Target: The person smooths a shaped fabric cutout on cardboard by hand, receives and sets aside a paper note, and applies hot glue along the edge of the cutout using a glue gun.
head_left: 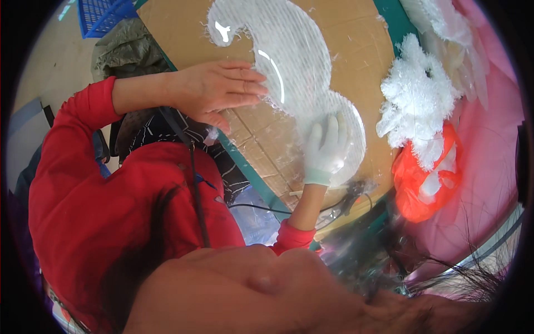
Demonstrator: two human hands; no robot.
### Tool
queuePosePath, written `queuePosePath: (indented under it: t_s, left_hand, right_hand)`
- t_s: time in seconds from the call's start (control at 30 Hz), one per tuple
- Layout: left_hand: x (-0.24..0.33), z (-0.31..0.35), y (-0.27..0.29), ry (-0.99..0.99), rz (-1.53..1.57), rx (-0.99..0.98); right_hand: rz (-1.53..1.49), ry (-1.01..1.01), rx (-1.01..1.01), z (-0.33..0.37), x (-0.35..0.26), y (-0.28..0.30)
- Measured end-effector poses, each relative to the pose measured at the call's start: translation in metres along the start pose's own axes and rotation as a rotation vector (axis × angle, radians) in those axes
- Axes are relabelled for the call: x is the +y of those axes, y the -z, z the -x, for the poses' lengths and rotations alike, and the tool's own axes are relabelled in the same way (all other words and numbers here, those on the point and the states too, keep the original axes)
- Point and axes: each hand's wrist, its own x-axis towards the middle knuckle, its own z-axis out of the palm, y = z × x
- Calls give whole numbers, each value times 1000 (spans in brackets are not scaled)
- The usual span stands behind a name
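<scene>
A white, curving piece of striped, slightly see-through material with frayed edges lies flat on a cardboard sheet. Two bright white patches show along its inner curve. My bare left hand rests palm down with fingers stretched, its fingertips at the piece's left edge. On the lower lobe of the same piece, my right hand lies flat in a thin white glove, fingers extended. Neither hand grips anything that I can see. Just below the right hand is a dark tool with a black cord; its kind is unclear.
To the right is a heap of fluffy white stringy material, partly over an orange-red plastic bag. A pink covering spreads beyond them. A blue plastic basket and a grey-green cloth bundle are at the upper left.
</scene>
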Motion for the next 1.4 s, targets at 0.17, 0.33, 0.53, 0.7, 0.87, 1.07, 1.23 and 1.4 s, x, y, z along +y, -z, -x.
queuePosePath:
  t_s: [0.17, 0.33, 0.53, 0.7, 0.87, 1.07, 1.23, 1.4]
  left_hand:
    - [7, 7, 6, -6, 30, 82]
    - [1, 16, 22, 66, -14, 165]
    - [-7, 23, 25, 217, -168, 235]
    - [-12, 39, 36, 307, -221, 231]
    - [-27, 56, 44, 423, -323, 317]
    - [-32, 53, 42, 419, -305, 361]
    - [-53, 41, 41, 340, -255, 415]
    - [-69, 38, 37, 270, -227, 420]
  right_hand:
    - [-26, 27, 18, -1, 2, -1]
    - [-8, 18, 9, 1, 4, -5]
    - [9, 21, 12, 3, 4, -4]
    - [16, 12, 4, 3, 3, -4]
    - [18, -5, 19, 3, 1, -4]
    - [29, -10, 10, 3, 3, -5]
    - [61, 6, -27, 2, 5, -2]
    - [31, -15, -35, 0, 2, 3]
